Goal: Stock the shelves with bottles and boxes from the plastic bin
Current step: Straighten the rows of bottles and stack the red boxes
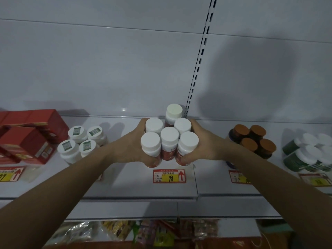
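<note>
Both forearms reach to the shelf (125, 187). Left hand (133, 141) and right hand (203, 141) curl fingers around a cluster of red white-capped bottles (169, 141) near its front edge. Risk: uneven squeeze topples unsupported middle bottles, or nudges the rear bottle (173, 113).

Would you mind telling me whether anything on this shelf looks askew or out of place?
Mostly tidy. The red boxes at the far left lie tilted and jumbled rather than squared up. The red bottles, bunched between the left hand and right hand, stand upright.
</note>
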`<state>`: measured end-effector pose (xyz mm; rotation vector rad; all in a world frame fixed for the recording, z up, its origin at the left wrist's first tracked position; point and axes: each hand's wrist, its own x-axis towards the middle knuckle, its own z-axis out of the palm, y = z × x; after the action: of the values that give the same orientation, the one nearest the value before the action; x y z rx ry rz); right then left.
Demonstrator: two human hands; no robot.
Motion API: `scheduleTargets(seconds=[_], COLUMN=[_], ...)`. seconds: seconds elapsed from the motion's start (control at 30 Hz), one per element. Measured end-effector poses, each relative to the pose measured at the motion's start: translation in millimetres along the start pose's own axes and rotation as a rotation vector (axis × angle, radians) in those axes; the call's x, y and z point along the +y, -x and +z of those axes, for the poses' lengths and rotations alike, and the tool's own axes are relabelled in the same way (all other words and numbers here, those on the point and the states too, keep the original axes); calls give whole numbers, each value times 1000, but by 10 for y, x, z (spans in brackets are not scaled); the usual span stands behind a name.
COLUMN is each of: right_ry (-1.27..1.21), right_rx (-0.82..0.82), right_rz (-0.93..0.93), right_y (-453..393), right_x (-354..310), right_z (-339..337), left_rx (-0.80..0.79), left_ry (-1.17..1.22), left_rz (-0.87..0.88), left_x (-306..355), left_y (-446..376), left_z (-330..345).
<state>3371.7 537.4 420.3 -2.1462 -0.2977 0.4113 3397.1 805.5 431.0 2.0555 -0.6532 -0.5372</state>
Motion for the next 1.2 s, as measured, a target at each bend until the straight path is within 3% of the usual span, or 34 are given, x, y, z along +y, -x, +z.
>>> scheduleTargets(seconds=[0.9, 1.07, 1.2], right_ry=[23, 42, 115], right_rx=[178, 143, 302], right_rz=[-10, 8, 98], right_y=[147, 238, 293], right_x=[-24, -100, -373], right_z=[181, 115, -141], left_rx=[105, 97, 88], left_ry=[52, 62, -4], left_rz=[1, 13, -20], left_x=[-131, -140, -142], left_y=[-39, 15, 113], left_z=[127, 97, -15])
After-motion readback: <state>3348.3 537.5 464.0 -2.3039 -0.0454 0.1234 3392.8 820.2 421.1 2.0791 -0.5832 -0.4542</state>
